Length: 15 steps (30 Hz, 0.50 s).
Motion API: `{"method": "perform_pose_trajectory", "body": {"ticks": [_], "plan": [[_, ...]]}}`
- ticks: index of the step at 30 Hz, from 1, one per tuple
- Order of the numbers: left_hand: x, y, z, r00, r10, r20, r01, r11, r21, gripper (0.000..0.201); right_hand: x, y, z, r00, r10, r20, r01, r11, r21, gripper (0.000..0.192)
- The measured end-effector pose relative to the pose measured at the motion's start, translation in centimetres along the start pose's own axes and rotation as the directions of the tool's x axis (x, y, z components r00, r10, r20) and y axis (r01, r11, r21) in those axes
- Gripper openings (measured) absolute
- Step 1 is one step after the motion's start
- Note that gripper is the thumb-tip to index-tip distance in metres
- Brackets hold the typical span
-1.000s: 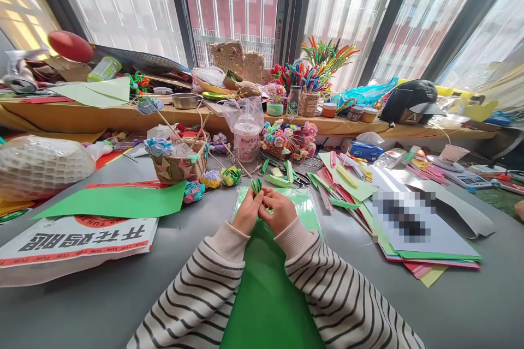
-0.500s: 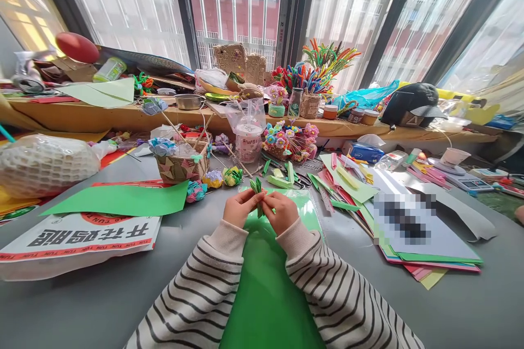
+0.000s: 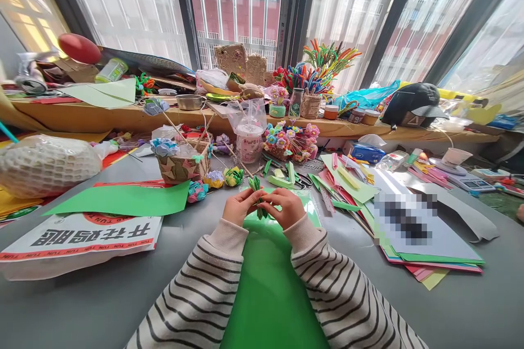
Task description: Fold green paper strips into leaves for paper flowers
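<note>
Between my two hands is a small bundle of folded green paper [image 3: 254,183], its pleated layers fanning out above and below the fingers. My left hand [image 3: 240,205] pinches it from the left side. From the right, my right hand [image 3: 287,207] has its thumb and fingertips closed on the same bundle near its middle. Both hands hover over a green sheet [image 3: 274,283] that runs toward me across the grey table. Folded paper flowers, among them a green and yellow one [image 3: 233,176], lie just beyond my left hand.
A woven basket [image 3: 176,168] and a plastic drink cup [image 3: 249,144] stand behind the flowers. Scissors [image 3: 303,181] and green paper scraps lie beyond my right hand. At right is a stack of coloured paper [image 3: 442,256]; at left, a printed bag [image 3: 94,253] under green paper.
My right hand has shifted slightly right and its fingers have spread a little. The green paper bundle now shows more of its pleats, fanned wider below the fingers.
</note>
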<state>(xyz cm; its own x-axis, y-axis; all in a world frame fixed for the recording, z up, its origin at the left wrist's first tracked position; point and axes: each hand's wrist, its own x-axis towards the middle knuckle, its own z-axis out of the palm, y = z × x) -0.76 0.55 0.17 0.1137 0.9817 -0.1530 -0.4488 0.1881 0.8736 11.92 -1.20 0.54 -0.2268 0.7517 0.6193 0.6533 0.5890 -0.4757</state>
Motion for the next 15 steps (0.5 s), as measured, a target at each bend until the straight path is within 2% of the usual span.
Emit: {"method": "perform_pose_trajectory", "body": {"ticks": [2,4,6,8,10,12,15], "plan": [[0.0,0.1,-0.1,1.0,0.002,-0.006,-0.002,0.999,-0.043,0.027,0.2,0.0,-0.5,0.999,0.041,-0.025,-0.038,0.995,0.096,0.017],[0.0,0.2,-0.1,0.999,-0.03,0.042,0.033,0.998,-0.062,0.029,0.4,0.2,-1.0,0.985,0.163,-0.058,-0.144,0.957,0.251,0.019],[-0.2,0.3,0.0,0.983,-0.099,0.152,0.105,0.994,-0.034,0.03,0.7,0.9,-1.2,0.945,0.326,-0.022,-0.284,0.854,0.437,0.021],[-0.4,0.3,0.1,0.943,-0.171,0.287,0.172,0.985,0.022,0.028,1.0,1.8,-1.0,0.897,0.413,0.156,-0.419,0.682,0.6,0.028],[-0.6,0.2,0.1,0.89,-0.219,0.399,0.208,0.976,0.071,0.025,1.1,2.6,-0.7,0.859,0.378,0.346,-0.505,0.51,0.696,0.033],[-0.7,0.2,0.0,0.838,-0.253,0.483,0.229,0.967,0.109,0.023,1.0,3.0,-0.4,0.834,0.296,0.466,-0.55,0.38,0.743,0.034],[-0.8,0.1,0.0,0.792,-0.27,0.547,0.24,0.962,0.127,0.022,0.8,2.8,-0.2,0.84,0.226,0.492,-0.538,0.237,0.809,0.028]]}}
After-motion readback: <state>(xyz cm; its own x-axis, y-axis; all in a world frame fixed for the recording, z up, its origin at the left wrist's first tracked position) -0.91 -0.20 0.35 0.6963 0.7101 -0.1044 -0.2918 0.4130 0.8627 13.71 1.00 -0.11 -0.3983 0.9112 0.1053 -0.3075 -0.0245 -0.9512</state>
